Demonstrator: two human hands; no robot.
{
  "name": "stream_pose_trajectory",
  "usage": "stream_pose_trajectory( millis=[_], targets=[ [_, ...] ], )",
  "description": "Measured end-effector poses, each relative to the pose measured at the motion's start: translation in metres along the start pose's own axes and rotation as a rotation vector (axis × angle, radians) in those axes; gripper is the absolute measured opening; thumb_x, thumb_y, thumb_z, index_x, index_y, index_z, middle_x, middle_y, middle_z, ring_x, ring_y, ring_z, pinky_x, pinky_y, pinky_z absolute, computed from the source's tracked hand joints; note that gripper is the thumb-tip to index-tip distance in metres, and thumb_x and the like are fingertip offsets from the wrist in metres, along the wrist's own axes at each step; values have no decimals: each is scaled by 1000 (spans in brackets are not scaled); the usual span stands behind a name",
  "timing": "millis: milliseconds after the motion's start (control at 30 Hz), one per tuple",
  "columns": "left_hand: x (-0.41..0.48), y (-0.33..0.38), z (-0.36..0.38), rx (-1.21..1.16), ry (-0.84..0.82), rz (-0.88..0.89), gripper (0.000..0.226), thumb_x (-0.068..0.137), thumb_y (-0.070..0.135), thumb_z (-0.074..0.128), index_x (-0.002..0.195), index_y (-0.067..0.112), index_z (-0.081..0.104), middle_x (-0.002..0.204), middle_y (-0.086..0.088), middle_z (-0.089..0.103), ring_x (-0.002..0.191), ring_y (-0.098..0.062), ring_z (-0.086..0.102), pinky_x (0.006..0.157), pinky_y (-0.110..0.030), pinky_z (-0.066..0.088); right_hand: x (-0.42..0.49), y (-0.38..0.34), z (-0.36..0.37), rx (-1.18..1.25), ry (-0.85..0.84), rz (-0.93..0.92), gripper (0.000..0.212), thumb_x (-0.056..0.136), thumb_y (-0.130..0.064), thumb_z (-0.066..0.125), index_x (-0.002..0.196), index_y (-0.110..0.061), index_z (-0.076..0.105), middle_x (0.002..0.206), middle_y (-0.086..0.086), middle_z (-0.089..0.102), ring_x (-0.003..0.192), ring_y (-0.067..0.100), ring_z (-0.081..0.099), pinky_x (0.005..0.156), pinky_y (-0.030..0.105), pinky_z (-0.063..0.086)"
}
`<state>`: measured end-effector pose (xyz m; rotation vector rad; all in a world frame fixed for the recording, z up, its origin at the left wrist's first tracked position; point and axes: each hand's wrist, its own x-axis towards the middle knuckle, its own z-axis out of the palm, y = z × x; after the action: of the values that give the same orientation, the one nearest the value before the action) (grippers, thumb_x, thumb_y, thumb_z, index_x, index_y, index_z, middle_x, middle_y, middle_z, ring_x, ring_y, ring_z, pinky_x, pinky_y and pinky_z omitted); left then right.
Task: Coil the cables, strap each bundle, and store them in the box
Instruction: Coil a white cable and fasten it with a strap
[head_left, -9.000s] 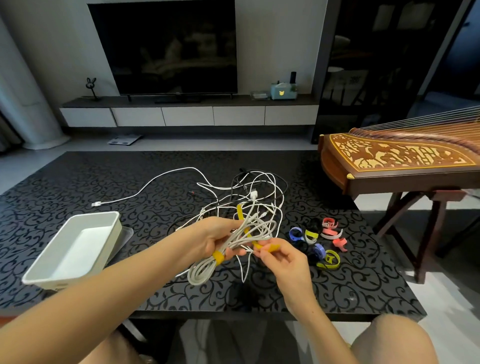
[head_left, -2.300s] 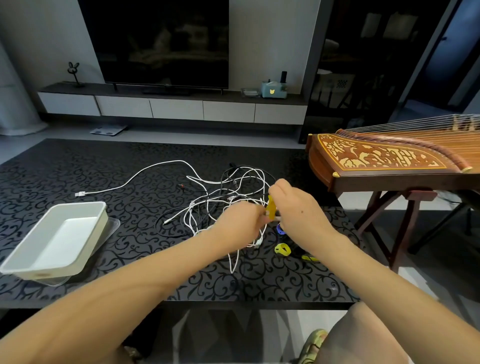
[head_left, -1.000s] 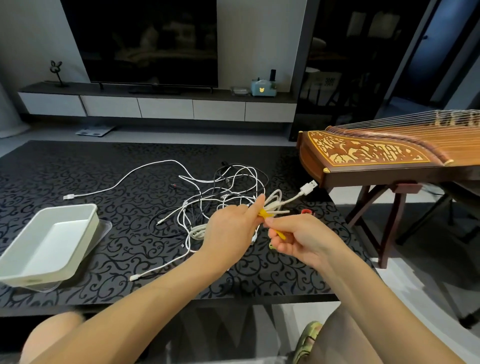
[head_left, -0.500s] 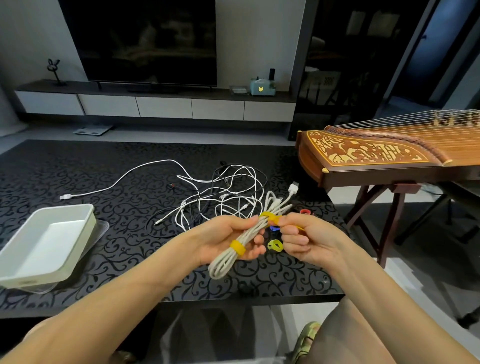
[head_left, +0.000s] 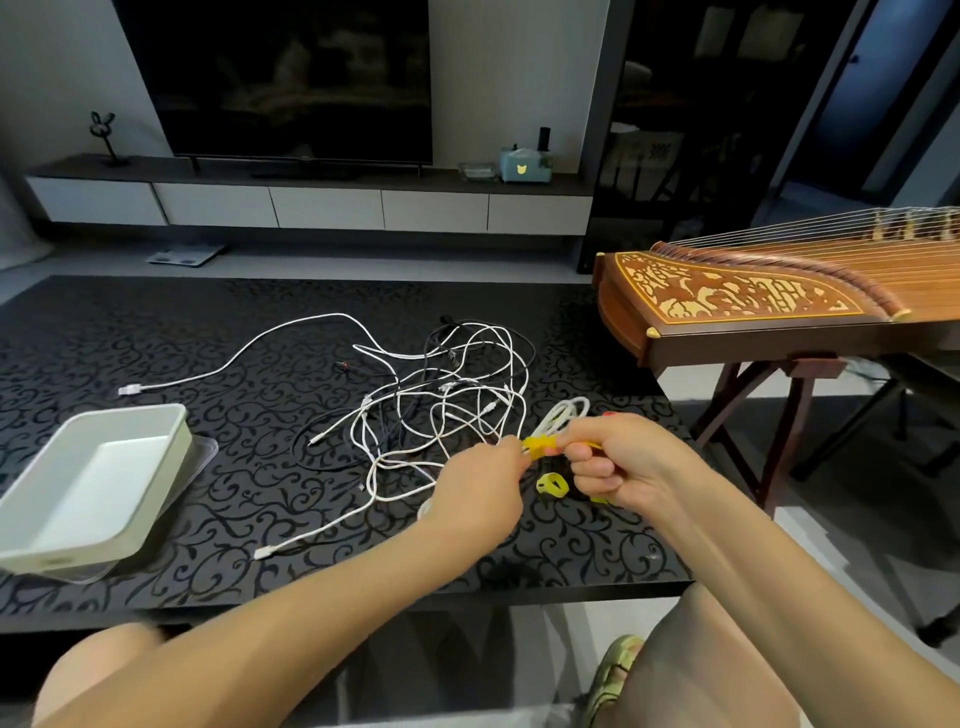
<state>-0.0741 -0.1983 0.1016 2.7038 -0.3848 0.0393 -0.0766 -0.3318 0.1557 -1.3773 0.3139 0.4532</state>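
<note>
My left hand (head_left: 480, 491) grips a coiled white cable bundle (head_left: 563, 415), whose looped end sticks out above the hands; the rest is hidden behind the hand. My right hand (head_left: 621, 460) pinches a yellow strap (head_left: 540, 446) wrapped around the bundle, with the strap's tail running into its curled fingers. A tangle of loose white and black cables (head_left: 441, 395) lies on the black patterned table (head_left: 156, 338) just behind the hands. The white box (head_left: 91, 486) stands open and empty at the table's left front.
A rolled yellow strap (head_left: 551, 486) lies on the table under my hands; other straps are hidden by my right hand. A wooden zither (head_left: 753, 306) on a stand sits close at the right. A clear lid (head_left: 205, 449) lies under the box.
Half a second ago the bundle was turned sideways, showing a strap at its lower end; now my left hand has rolled over it and the right hand pulls the upper yellow strap.
</note>
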Motion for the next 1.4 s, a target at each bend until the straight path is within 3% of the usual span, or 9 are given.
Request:
stream_pose_trajectory(
  millis=[133,200,267,433,633,767,900,1200,1400],
  targets=[
    [5,3,4,385,163,159,43,32,7,86,63,10,56,45,-2,52,34,-19,51,36,-18,21,6,-8,13,62,66,-96,28,85,11,41,65,-7,42,42,3,37,26,5,24,30,12,13],
    [9,-2,9,403,156,173,36,52,14,86,74,8,58,57,-4,59,47,-21,58,37,-22,24,5,2,10,77,46,-88,23,86,9,43,67,-4,47,40,1,37,27,5,24,29,13,14],
    [8,-5,8,61,25,70,13,94,21,55,94,8,54,85,-11,67,78,-26,63,55,-33,39,1,13,1,85,13,-107,19,88,7,44,72,-3,50,40,0,35,28,5,23,30,15,15],
    [16,-16,-13,-1458,-748,-150,17,88,10,57,75,4,65,69,-10,66,71,-21,67,68,-27,56,-7,15,-18,136,-148,-261,30,87,5,40,64,-3,57,40,0,33,28,7,25,32,18,24],
    [15,-13,-27,-2122,-961,-181,23,70,3,80,84,-8,65,73,-20,63,74,-34,67,66,-40,59,-13,2,-25,100,-258,-331,19,75,-5,49,61,-8,62,41,2,37,29,8,30,36,18,25],
    [17,-10,-35,-2071,-795,-179,35,50,1,90,76,-1,67,66,-15,61,54,-24,64,46,-28,54,-16,-6,-31,113,-303,-263,14,78,-11,47,67,-5,53,46,5,42,33,11,33,37,21,28],
    [20,-5,-34,-1999,-784,-261,21,79,9,68,79,10,47,56,0,44,41,-7,43,36,-14,37,-16,-13,-34,27,-305,-156,20,87,-14,43,67,-9,45,55,4,44,37,9,32,38,19,23],
    [22,2,-10,-496,-7,-43,32,101,21,38,72,11,48,66,-5,50,62,-25,48,61,-36,39,3,1,-14,-27,0,-144,31,87,-1,31,60,-16,29,48,-3,29,34,6,15,35,18,9],
    [28,18,0,-87,147,51,8,90,4,43,90,12,46,78,-4,53,75,-26,52,62,-30,29,3,-2,15,-87,156,-367,33,84,4,33,58,-16,29,50,-1,26,34,7,18,38,18,12]
  ],
)
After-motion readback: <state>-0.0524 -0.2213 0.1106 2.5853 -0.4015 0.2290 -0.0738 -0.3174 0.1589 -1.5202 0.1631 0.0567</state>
